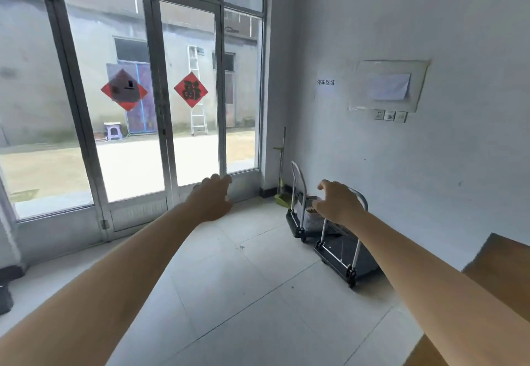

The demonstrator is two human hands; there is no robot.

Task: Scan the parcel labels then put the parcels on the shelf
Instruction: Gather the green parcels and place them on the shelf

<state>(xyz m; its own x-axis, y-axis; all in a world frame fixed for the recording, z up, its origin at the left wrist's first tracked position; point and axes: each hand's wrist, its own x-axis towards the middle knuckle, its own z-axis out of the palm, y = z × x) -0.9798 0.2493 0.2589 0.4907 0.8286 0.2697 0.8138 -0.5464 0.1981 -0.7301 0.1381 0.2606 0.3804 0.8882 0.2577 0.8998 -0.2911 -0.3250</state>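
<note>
Parcels are barely in my view: only a brown cardboard box (pixel 499 268) at the lower right edge may be one, with no label, scanner or shelf visible, so I judge the work is between steps and the next move calls for turning toward that box to find its label. My left hand (pixel 213 198) and right hand (pixel 337 202) reach forward well apart, fingers loosely spread and holding nothing, above a pale tiled floor (pixel 243 294). Ahead stand glass doors (pixel 134 107) with red paper decorations, and two folding hand trolleys (pixel 341 254) are parked against the white wall (pixel 430 21).
</note>
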